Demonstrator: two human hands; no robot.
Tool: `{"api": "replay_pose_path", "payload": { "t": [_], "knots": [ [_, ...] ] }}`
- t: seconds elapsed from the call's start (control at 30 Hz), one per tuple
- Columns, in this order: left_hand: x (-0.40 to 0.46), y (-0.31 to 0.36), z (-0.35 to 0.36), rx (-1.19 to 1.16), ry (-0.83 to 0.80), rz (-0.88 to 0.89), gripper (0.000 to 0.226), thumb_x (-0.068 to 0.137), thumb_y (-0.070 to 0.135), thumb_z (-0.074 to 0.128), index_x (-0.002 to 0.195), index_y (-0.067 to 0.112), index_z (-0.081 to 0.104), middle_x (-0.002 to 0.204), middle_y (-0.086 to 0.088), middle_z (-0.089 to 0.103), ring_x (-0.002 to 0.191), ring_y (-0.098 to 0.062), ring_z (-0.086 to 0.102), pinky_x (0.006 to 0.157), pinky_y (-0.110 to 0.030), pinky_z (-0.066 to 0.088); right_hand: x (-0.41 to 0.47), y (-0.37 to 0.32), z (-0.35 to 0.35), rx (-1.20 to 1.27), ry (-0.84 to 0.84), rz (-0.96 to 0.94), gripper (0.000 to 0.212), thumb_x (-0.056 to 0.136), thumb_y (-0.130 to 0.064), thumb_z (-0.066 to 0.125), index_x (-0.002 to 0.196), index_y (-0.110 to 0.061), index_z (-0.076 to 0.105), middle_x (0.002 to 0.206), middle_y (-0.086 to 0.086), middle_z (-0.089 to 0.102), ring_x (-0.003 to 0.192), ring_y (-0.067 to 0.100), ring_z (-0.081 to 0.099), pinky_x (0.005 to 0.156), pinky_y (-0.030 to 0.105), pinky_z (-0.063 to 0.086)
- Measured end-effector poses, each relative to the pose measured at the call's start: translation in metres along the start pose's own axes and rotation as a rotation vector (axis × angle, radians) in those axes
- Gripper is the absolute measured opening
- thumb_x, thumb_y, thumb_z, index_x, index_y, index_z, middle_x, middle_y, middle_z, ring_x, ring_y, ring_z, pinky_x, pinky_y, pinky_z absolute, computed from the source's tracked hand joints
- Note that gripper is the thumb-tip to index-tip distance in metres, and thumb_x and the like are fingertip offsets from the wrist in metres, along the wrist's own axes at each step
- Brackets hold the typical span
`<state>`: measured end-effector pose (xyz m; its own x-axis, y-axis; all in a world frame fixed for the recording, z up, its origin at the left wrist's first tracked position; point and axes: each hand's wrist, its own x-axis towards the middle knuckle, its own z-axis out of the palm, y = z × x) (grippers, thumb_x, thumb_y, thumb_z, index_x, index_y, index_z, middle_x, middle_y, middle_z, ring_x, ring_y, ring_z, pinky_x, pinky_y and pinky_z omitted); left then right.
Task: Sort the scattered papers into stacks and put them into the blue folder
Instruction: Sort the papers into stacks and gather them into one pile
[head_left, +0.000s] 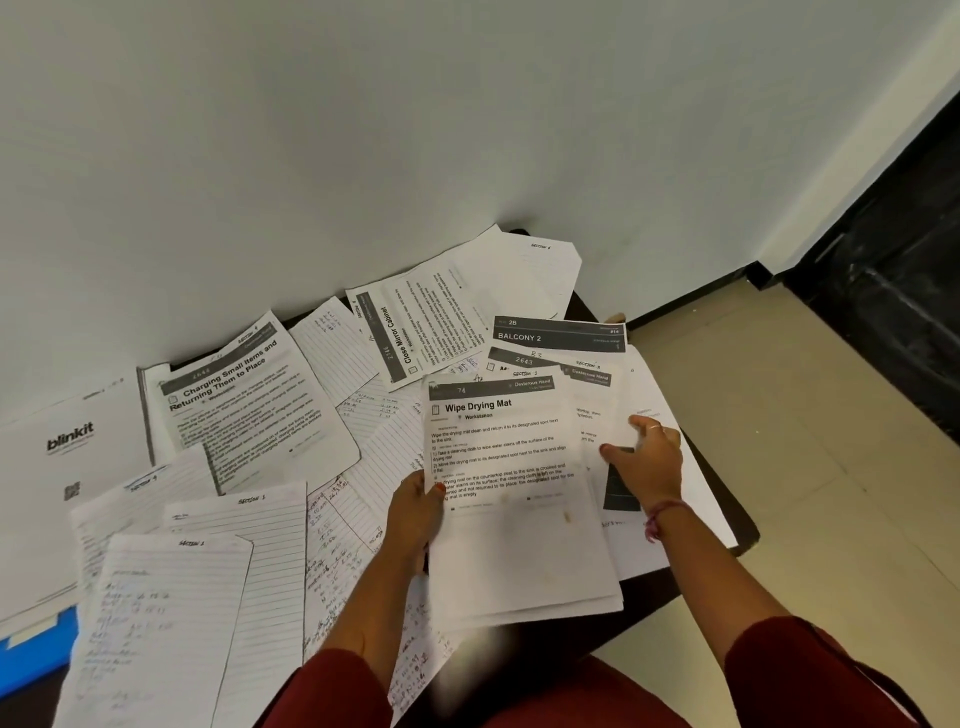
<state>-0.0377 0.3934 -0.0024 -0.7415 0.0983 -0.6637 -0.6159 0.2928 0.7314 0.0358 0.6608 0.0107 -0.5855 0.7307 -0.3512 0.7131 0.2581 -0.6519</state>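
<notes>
Many papers lie scattered over a dark table (722, 499). My left hand (415, 512) grips the left edge of a small stack of printed sheets topped by the "Wipe Drying Mat" page (514, 467). My right hand (647, 457) rests fingers spread on printed sheets (597, 410) to the right of that stack, touching a sheet's edge. Lined handwritten sheets (171, 613) cover the near left. A "Charging Small Items" page (244, 400) and a "Close Mirror Cabinet" page (415, 322) lie further back. The blue folder (36, 654) shows only a corner at the far left, under papers.
A white "blinkit" sheet (72, 447) lies at the left. A "BALCONY 2" page (558, 335) sits at the back right. The white wall (363, 130) stands right behind the table. Beige floor tiles (805, 415) and a dark doorway (893, 249) are to the right.
</notes>
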Motion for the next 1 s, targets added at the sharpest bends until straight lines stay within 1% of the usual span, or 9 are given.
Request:
{"api": "replay_pose_path", "payload": {
  "t": [0.13, 0.23, 0.43, 0.53, 0.67, 0.77, 0.87, 0.93, 1.0],
  "knots": [
    [-0.003, 0.000, 0.001, -0.035, 0.022, -0.004, 0.013, 0.097, 0.012, 0.053, 0.102, 0.020, 0.062, 0.107, -0.008, 0.070, 0.096, -0.027, 0.068, 0.089, -0.050, 0.054, -0.004, -0.003, 0.008, -0.119, 0.009, -0.033, 0.055, 0.082, -0.026, 0.072, 0.132, -0.014, 0.052, 0.134, 0.014, 0.042, 0.122, 0.033, 0.041, 0.098, 0.045, 0.040],
    [-0.006, 0.000, 0.000, -0.076, 0.039, -0.001, 0.015, 0.098, 0.011, 0.052, 0.109, 0.016, 0.061, 0.108, -0.008, 0.070, 0.096, -0.027, 0.068, 0.089, -0.050, 0.054, -0.008, -0.003, 0.014, -0.206, 0.018, -0.081, 0.055, 0.085, -0.031, 0.069, 0.134, -0.014, 0.052, 0.139, 0.013, 0.039, 0.127, 0.033, 0.036, 0.100, 0.048, 0.036],
    [-0.016, -0.001, -0.009, -0.182, 0.090, 0.003, 0.016, 0.098, 0.009, 0.051, 0.110, 0.014, 0.060, 0.103, -0.006, 0.070, 0.093, -0.025, 0.068, 0.084, -0.043, 0.056, -0.016, -0.001, 0.027, -0.395, -0.066, -0.142, 0.065, 0.094, -0.047, 0.050, 0.148, -0.016, 0.031, 0.158, 0.012, 0.017, 0.142, 0.035, 0.018, 0.110, 0.057, 0.024],
    [-0.019, -0.004, -0.016, -0.220, 0.108, 0.011, 0.016, 0.098, 0.008, 0.051, 0.109, 0.015, 0.060, 0.103, -0.005, 0.069, 0.094, -0.024, 0.067, 0.082, -0.039, 0.055, -0.020, 0.001, 0.033, -0.438, -0.104, -0.147, 0.067, 0.095, -0.054, 0.042, 0.151, -0.024, 0.023, 0.160, 0.011, 0.006, 0.145, 0.034, 0.009, 0.112, 0.058, 0.017],
    [-0.024, -0.008, -0.024, -0.237, 0.127, 0.023, 0.016, 0.098, 0.006, 0.050, 0.102, 0.017, 0.061, 0.101, -0.005, 0.069, 0.092, -0.024, 0.066, 0.083, -0.041, 0.054, -0.023, -0.002, 0.035, -0.468, -0.115, -0.140, 0.066, 0.094, -0.059, 0.037, 0.151, -0.032, 0.019, 0.161, 0.010, 0.000, 0.147, 0.032, 0.004, 0.112, 0.056, 0.017],
    [-0.027, -0.010, -0.030, -0.252, 0.141, 0.026, 0.018, 0.098, 0.005, 0.050, 0.097, 0.020, 0.060, 0.100, -0.006, 0.068, 0.089, -0.023, 0.066, 0.079, -0.038, 0.054, -0.023, -0.004, 0.038, -0.488, -0.123, -0.133, 0.068, 0.093, -0.060, 0.036, 0.152, -0.032, 0.015, 0.160, 0.012, -0.002, 0.147, 0.033, 0.002, 0.112, 0.057, 0.018],
    [-0.028, -0.015, -0.038, -0.255, 0.154, 0.022, 0.018, 0.098, 0.005, 0.050, 0.102, 0.019, 0.060, 0.108, -0.008, 0.068, 0.097, -0.026, 0.065, 0.089, -0.043, 0.053, -0.026, -0.008, 0.041, -0.468, -0.088, -0.120, 0.074, 0.093, -0.058, 0.040, 0.153, -0.026, 0.011, 0.160, 0.015, 0.000, 0.146, 0.035, 0.003, 0.110, 0.059, 0.017],
    [-0.031, -0.016, -0.044, -0.266, 0.159, 0.017, 0.020, 0.098, 0.004, 0.049, 0.102, 0.020, 0.060, 0.109, -0.009, 0.068, 0.101, -0.027, 0.065, 0.094, -0.047, 0.051, -0.029, -0.013, 0.043, -0.419, -0.032, -0.157, 0.072, 0.094, -0.055, 0.042, 0.152, -0.021, 0.016, 0.159, 0.015, 0.008, 0.145, 0.035, 0.008, 0.110, 0.058, 0.017],
    [-0.033, -0.020, -0.052, -0.289, 0.172, 0.008, 0.020, 0.098, 0.004, 0.048, 0.102, 0.019, 0.061, 0.109, -0.009, 0.068, 0.102, -0.030, 0.065, 0.095, -0.050, 0.050, -0.037, -0.020, 0.045, -0.292, -0.012, -0.247, 0.068, 0.093, -0.054, 0.042, 0.148, -0.016, 0.029, 0.156, 0.013, 0.023, 0.142, 0.033, 0.020, 0.111, 0.054, 0.018]
  ]
}}
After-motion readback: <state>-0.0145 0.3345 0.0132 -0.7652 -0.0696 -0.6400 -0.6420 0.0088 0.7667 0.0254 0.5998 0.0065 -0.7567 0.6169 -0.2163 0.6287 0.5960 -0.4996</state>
